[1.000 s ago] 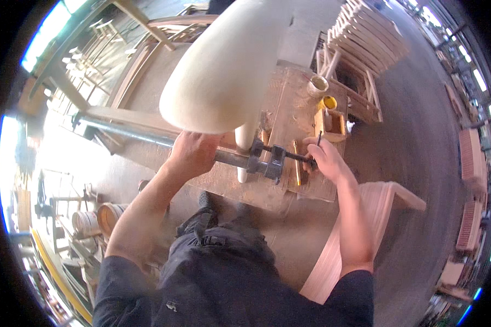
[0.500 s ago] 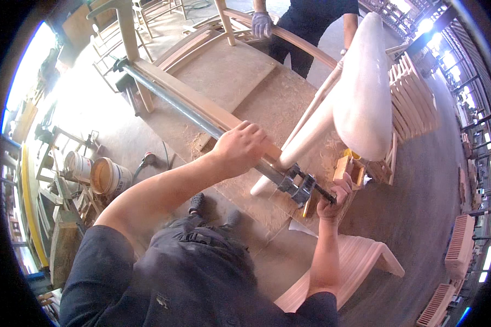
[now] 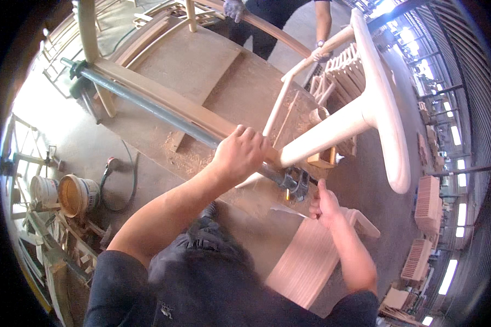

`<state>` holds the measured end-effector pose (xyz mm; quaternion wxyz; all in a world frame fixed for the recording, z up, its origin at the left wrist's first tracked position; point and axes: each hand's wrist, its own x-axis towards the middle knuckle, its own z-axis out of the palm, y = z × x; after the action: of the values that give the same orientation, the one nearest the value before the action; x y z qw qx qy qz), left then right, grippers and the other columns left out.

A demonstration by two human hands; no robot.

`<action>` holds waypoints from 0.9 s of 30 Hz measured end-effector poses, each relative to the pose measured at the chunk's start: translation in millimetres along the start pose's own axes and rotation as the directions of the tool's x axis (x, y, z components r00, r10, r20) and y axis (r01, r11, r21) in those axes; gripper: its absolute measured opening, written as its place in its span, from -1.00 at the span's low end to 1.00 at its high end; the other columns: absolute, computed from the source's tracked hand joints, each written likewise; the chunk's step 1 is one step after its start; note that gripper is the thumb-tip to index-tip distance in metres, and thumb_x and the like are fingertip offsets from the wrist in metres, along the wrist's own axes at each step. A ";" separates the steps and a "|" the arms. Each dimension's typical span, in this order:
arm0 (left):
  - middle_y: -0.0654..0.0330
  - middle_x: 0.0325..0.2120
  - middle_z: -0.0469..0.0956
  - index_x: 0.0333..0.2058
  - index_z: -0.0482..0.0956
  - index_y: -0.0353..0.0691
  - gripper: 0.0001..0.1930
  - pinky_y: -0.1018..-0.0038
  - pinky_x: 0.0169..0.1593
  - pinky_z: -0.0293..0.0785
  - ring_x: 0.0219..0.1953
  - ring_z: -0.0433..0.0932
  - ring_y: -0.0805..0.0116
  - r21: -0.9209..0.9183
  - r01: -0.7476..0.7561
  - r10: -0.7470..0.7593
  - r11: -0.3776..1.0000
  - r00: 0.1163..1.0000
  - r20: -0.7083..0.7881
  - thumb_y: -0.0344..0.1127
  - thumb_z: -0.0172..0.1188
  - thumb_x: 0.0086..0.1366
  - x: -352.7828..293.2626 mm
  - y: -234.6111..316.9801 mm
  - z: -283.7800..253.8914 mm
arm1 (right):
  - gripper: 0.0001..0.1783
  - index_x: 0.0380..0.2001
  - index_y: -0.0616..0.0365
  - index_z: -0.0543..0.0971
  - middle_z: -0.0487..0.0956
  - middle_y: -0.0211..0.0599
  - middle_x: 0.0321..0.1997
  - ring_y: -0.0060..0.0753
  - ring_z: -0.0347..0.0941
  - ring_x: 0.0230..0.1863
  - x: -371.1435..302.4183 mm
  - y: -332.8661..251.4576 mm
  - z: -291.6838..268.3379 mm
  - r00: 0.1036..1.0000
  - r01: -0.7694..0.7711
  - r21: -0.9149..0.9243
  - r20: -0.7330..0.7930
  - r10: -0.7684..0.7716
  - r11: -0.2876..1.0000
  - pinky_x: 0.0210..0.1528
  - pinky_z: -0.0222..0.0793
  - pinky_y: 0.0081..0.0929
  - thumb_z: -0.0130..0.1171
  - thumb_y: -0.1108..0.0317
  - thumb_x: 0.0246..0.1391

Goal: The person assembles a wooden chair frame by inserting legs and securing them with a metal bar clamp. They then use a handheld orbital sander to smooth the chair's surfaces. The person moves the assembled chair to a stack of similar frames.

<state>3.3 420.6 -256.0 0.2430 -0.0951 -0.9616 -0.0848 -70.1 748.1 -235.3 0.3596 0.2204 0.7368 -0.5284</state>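
Partly beneath left hand: pipe clamp

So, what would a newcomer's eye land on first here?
Probably the pale, curved wooden piece looming at upper right. Next, the long metal clamp slanting alongside a wooden rail, with the left hand over it and the right hand near its lower end.

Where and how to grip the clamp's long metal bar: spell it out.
Probably best by the bare middle stretch of the metal bar, to the left of the left hand, coming from the person's near side and closing around it. That stretch is slim and looks round; its near side lies open, while the wooden rail runs close along its far side.
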 end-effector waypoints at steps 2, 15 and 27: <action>0.21 -0.40 0.49 -0.29 0.50 -0.20 -0.81 0.35 -0.07 0.42 -0.23 0.51 0.25 -0.016 -0.001 0.000 1.000 1.000 -0.021 -0.30 0.15 0.12 -1.7 0.4 3.1 | -0.35 -0.38 0.08 0.39 0.18 -0.58 -0.64 -0.55 0.10 -0.74 -9.8 -2.1 10.4 0.997 0.008 0.014 -0.080 -0.007 1.000 -0.71 0.05 -0.45 0.04 -0.37 0.23; 0.17 -0.33 0.50 -0.23 0.48 -0.21 -0.74 0.31 -0.02 0.41 -0.15 0.51 0.20 -0.077 -0.057 0.069 0.995 0.984 0.162 -0.32 0.19 0.07 4.8 -8.8 -17.8 | -0.45 0.07 0.25 0.50 0.58 -0.13 -0.23 -0.06 0.54 -0.24 6.3 60.9 -6.6 0.058 0.434 -0.868 0.294 -0.954 -0.241 -0.10 0.45 -0.10 0.26 0.04 0.21; 0.18 -0.39 0.48 -0.29 0.49 -0.22 -0.75 0.31 -0.08 0.42 -0.23 0.50 0.18 -0.067 0.040 -0.033 0.997 0.994 0.108 -0.34 0.17 -0.01 4.9 -1.2 -8.4 | -0.73 -0.22 0.36 0.56 0.68 0.00 -0.23 0.04 0.65 -0.18 28.0 24.0 31.2 -0.231 0.750 -0.596 0.169 -0.958 -0.286 -0.03 0.55 -0.15 -0.11 0.42 0.30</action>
<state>2.6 418.4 -246.5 0.1860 -0.0902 -0.9713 -0.1173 -61.9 725.6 -277.3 -0.2885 -0.4226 0.7913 -0.3347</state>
